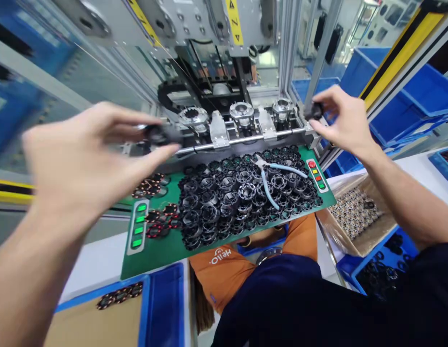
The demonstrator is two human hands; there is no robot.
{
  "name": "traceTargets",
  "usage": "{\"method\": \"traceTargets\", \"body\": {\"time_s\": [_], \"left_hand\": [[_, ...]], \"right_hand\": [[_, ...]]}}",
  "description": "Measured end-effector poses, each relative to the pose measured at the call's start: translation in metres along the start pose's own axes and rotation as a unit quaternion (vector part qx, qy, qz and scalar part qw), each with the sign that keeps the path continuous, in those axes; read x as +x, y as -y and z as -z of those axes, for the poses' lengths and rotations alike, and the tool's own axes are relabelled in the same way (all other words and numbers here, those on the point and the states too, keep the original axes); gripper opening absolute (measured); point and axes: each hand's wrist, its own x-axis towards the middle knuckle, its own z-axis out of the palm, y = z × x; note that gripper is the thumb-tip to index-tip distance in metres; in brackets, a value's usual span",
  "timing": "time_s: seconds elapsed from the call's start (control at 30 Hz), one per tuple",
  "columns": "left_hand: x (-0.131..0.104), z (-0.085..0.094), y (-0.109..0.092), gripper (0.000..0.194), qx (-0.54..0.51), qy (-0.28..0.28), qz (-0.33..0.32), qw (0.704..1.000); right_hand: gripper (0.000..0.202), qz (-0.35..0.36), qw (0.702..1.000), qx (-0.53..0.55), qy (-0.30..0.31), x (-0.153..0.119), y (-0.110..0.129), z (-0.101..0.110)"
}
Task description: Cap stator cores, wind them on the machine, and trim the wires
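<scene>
My left hand (90, 159), smeared by motion, pinches a black ring-shaped part (162, 135) between thumb and fingers at the left of the machine. At the right, my right hand (345, 120) grips a small black part (314, 111) by its edge; its exact shape is blurred. Between the hands stand three round metal fixtures, the left one (193, 118), the middle one (242, 113) and the right one (282, 107). Below them, stacked black ring parts (224, 197) cover much of a green mat (155, 258). Blue-handled cutting pliers (266, 176) lie open on the stacks.
Button panels stand at the mat's left (138, 226) and right (317, 176). Copper-wound rings (162, 221) lie by the left panel. A cardboard box (386, 231) of parts and a blue bin (350, 277) stand right; a blue tray (146, 308) is at lower left. Metal machine posts rise behind.
</scene>
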Motion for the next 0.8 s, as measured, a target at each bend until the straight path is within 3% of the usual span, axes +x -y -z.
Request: {"method": "traceTargets", "body": {"time_s": [0.07,0.13,0.2,0.27,0.33,0.4,0.57,0.8], "left_hand": [[0.066,-0.021,-0.045,0.067,0.040,0.030,-0.069,0.996],[0.119,-0.052,-0.071,0.062,0.078,0.091,-0.110,0.987],[0.158,-0.087,-0.077,0.058,0.095,0.139,-0.122,0.978],[0.186,-0.119,-0.071,0.057,0.096,0.167,-0.089,0.977],[0.203,-0.143,-0.058,0.054,0.090,0.181,-0.073,0.977],[0.212,-0.156,-0.045,0.051,0.083,0.190,-0.070,0.976],[0.223,-0.160,-0.024,0.048,0.086,0.207,-0.084,0.971],[0.236,-0.168,-0.026,0.058,0.138,0.224,-0.110,0.958]], "right_hand": [[0.046,0.017,1.000,-0.003,0.026,0.059,-0.008,-0.021],[0.043,0.015,0.997,-0.031,0.067,0.105,-0.022,-0.049],[0.040,-0.001,0.992,-0.065,0.105,0.135,-0.039,-0.075],[0.030,-0.010,0.989,-0.079,0.123,0.153,-0.055,-0.096],[0.026,-0.006,0.989,-0.077,0.128,0.162,-0.068,-0.109],[0.030,0.007,0.989,-0.070,0.134,0.168,-0.077,-0.115],[0.030,0.078,0.977,-0.087,0.179,0.185,-0.089,-0.126],[0.035,0.112,0.967,-0.095,0.210,0.209,-0.099,-0.139]]}}
